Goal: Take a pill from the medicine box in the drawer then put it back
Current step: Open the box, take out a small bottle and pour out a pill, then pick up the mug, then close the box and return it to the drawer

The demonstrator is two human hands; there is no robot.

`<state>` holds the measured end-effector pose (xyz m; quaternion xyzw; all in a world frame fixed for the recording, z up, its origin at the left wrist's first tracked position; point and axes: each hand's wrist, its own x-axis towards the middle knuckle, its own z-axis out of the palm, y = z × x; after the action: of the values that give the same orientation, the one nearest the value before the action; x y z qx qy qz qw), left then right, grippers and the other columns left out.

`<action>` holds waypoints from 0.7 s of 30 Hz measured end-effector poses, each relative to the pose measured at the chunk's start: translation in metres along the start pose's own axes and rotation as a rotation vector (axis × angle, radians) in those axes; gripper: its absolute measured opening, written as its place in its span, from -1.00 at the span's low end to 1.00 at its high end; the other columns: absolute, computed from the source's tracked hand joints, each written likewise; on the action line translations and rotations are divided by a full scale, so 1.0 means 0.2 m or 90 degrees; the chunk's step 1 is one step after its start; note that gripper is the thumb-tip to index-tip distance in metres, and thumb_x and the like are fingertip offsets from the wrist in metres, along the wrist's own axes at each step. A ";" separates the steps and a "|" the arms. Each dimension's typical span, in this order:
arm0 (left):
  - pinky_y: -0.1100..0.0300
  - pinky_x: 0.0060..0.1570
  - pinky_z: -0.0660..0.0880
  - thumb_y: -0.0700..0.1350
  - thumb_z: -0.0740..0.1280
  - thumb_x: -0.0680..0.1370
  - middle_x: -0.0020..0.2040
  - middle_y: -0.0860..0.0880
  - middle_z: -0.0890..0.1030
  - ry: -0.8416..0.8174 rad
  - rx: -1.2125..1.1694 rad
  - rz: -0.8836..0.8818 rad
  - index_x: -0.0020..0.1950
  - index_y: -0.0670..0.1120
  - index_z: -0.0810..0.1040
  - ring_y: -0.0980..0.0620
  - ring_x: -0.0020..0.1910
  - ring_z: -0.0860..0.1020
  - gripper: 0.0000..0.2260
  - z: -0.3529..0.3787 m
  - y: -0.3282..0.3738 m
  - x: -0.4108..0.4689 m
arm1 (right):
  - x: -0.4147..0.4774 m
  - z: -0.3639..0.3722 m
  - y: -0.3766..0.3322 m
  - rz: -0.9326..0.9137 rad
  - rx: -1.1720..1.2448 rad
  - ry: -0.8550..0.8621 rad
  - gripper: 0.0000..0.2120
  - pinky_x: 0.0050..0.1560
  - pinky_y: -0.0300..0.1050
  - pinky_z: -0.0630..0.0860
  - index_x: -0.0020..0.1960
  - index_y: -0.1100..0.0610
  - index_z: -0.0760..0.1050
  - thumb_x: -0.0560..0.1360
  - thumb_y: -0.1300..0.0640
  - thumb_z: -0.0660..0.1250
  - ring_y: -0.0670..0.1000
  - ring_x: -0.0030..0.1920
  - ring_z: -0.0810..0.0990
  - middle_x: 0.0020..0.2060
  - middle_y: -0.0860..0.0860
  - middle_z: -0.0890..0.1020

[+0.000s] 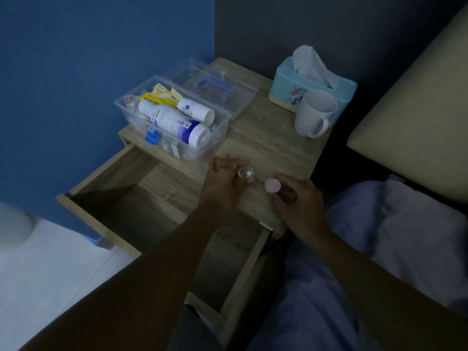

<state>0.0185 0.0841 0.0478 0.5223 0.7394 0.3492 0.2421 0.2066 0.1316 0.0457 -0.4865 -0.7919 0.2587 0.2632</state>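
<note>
**One pill out in the cap, box waiting open**

A single white pill (249,173) lies in a small clear cap (244,174), which the left hand (222,182) pinches at its rim with curled fingers, just above the front edge of the surface (268,148). The right hand (298,198) is wrapped around what looks like a small dark bottle, mostly hidden in the grip, with a pink round piece (272,185) showing at its top; whether that is a lid or the bottle's mouth is too dim to tell.

By my reading, the pill has been tipped out and the step in hand is keeping it safe. Hold the cap level, low over the surface and not over the open drawer (141,206), so a slip cannot send the pill rolling into it. Steady the bottle upright before closing it.

The medicine box (174,127), clear plastic, sits on the surface behind the left hand, its lid (217,87) swung open behind it. Two white bottles (177,122) lie in it, with a yellow packet (157,97) and other small items I cannot count. Further right stand one white mug (315,114) and one tissue box (311,82), touching or nearly so. The drawer looks empty. A bed (405,224) lies at the right.
</note>
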 end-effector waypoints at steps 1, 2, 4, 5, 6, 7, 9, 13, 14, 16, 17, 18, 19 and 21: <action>0.13 0.38 0.19 0.08 0.30 0.56 0.38 -0.02 0.46 0.005 0.012 0.004 0.34 -0.01 0.49 -0.05 0.48 0.22 -0.63 0.01 0.00 0.00 | 0.00 0.01 0.01 0.003 0.010 -0.005 -0.55 0.15 -0.30 0.40 0.29 0.05 0.58 0.41 0.11 0.50 0.03 0.13 0.57 0.06 0.05 0.67; 0.07 0.43 0.20 0.07 0.30 0.57 0.39 -0.04 0.46 0.008 0.018 0.010 0.35 -0.02 0.48 -0.05 0.48 0.21 -0.62 0.02 0.00 0.00 | 0.00 0.01 0.01 0.011 0.025 -0.009 -0.51 0.17 -0.35 0.38 0.31 0.03 0.57 0.39 0.10 0.51 -0.01 0.14 0.55 0.08 0.04 0.65; -0.09 0.41 0.30 0.06 0.31 0.56 0.38 -0.08 0.46 0.018 0.026 0.016 0.35 -0.03 0.47 -0.09 0.47 0.25 -0.61 0.04 0.00 0.00 | 0.00 0.03 0.02 0.017 0.044 -0.007 -0.48 0.20 -0.34 0.39 0.32 -0.01 0.55 0.37 0.07 0.53 -0.05 0.16 0.53 0.10 0.00 0.62; -0.13 0.39 0.32 0.06 0.32 0.55 0.39 -0.09 0.46 0.025 0.030 0.016 0.35 -0.03 0.47 -0.12 0.47 0.26 -0.60 0.04 0.00 0.00 | 0.00 0.04 0.02 0.011 0.043 0.002 -0.50 0.21 -0.27 0.42 0.30 -0.01 0.56 0.37 0.05 0.53 -0.04 0.15 0.53 0.11 -0.02 0.62; -0.15 0.40 0.31 0.07 0.33 0.55 0.41 -0.11 0.44 0.031 0.036 0.016 0.36 -0.03 0.46 -0.14 0.48 0.24 -0.59 0.05 0.00 -0.01 | 0.00 0.05 0.02 -0.001 0.036 0.015 -0.53 0.20 -0.22 0.43 0.28 -0.01 0.57 0.38 0.04 0.52 -0.03 0.15 0.54 0.10 -0.05 0.64; -0.16 0.42 0.28 0.07 0.34 0.55 0.44 -0.13 0.42 0.035 0.045 0.020 0.38 -0.03 0.45 -0.15 0.50 0.22 -0.57 0.05 0.00 -0.01 | 0.01 0.05 0.02 -0.015 0.027 0.027 -0.57 0.19 -0.21 0.43 0.25 -0.01 0.58 0.39 0.04 0.51 -0.03 0.14 0.54 0.10 -0.09 0.65; -0.17 0.44 0.24 0.08 0.34 0.55 0.47 -0.13 0.38 0.032 0.058 0.028 0.42 -0.04 0.40 -0.14 0.52 0.18 -0.53 0.05 0.00 -0.02 | 0.01 0.06 0.02 -0.036 0.017 0.042 -0.62 0.15 -0.21 0.41 0.21 -0.01 0.60 0.41 0.05 0.50 -0.04 0.11 0.54 0.08 -0.13 0.66; -0.08 0.51 0.10 0.12 0.29 0.56 0.51 -0.12 0.33 -0.009 0.079 0.029 0.47 0.02 0.35 -0.10 0.56 0.11 -0.50 0.03 -0.02 -0.02 | -0.01 0.04 0.04 -0.045 0.016 0.043 -0.66 0.15 -0.10 0.47 0.19 0.02 0.60 0.42 0.06 0.49 -0.07 0.08 0.53 0.05 -0.10 0.66; -0.05 0.53 0.06 0.12 0.27 0.57 0.51 -0.12 0.33 -0.015 0.084 0.036 0.47 0.02 0.36 -0.08 0.56 0.10 -0.52 0.03 -0.02 -0.02 | -0.01 0.04 0.05 -0.046 0.017 0.042 -0.66 0.15 -0.09 0.47 0.19 0.03 0.60 0.42 0.06 0.49 -0.07 0.08 0.53 0.05 -0.10 0.66; -0.06 0.53 0.03 0.10 0.27 0.58 0.51 -0.11 0.33 -0.024 0.078 0.048 0.47 0.00 0.36 -0.06 0.57 0.08 -0.53 0.02 -0.02 -0.02 | -0.01 0.04 0.05 -0.051 0.015 0.037 -0.66 0.14 -0.12 0.45 0.20 0.04 0.59 0.44 0.06 0.48 -0.08 0.08 0.53 0.06 -0.09 0.66; -0.07 0.53 0.04 0.08 0.28 0.58 0.51 -0.11 0.33 -0.028 0.067 0.051 0.47 -0.01 0.35 -0.06 0.56 0.08 -0.51 0.01 -0.02 -0.03 | -0.01 0.04 0.05 -0.055 0.012 0.034 -0.65 0.14 -0.15 0.44 0.21 0.04 0.59 0.44 0.06 0.48 -0.10 0.08 0.52 0.07 -0.09 0.66; -0.09 0.52 0.07 0.07 0.29 0.57 0.51 -0.11 0.33 -0.035 0.052 0.050 0.49 -0.03 0.32 -0.06 0.55 0.09 -0.49 0.00 -0.02 -0.03 | 0.00 0.04 0.06 -0.060 0.008 0.031 -0.66 0.13 -0.17 0.42 0.22 0.05 0.59 0.45 0.06 0.47 -0.13 0.07 0.50 0.08 -0.08 0.66; -0.10 0.51 0.10 0.06 0.30 0.57 0.51 -0.11 0.32 -0.043 0.039 0.046 0.50 -0.05 0.29 -0.06 0.54 0.11 -0.47 -0.01 -0.02 -0.04 | 0.00 0.04 0.06 -0.062 0.003 0.025 -0.66 0.13 -0.19 0.40 0.22 0.05 0.59 0.46 0.06 0.46 -0.16 0.07 0.48 0.09 -0.07 0.66; -0.06 0.53 0.06 0.03 0.29 0.58 0.53 -0.09 0.28 -0.063 0.038 0.044 0.53 -0.07 0.23 -0.03 0.54 0.10 -0.45 -0.03 -0.03 -0.05 | 0.00 0.04 0.06 -0.049 -0.008 0.009 -0.67 0.12 -0.22 0.37 0.24 0.04 0.58 0.49 0.04 0.44 -0.13 0.09 0.48 0.11 -0.08 0.65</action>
<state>0.0140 0.0725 0.0463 0.5710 0.7182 0.3087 0.2506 0.2088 0.1357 0.0328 -0.4593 -0.8096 0.2400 0.2758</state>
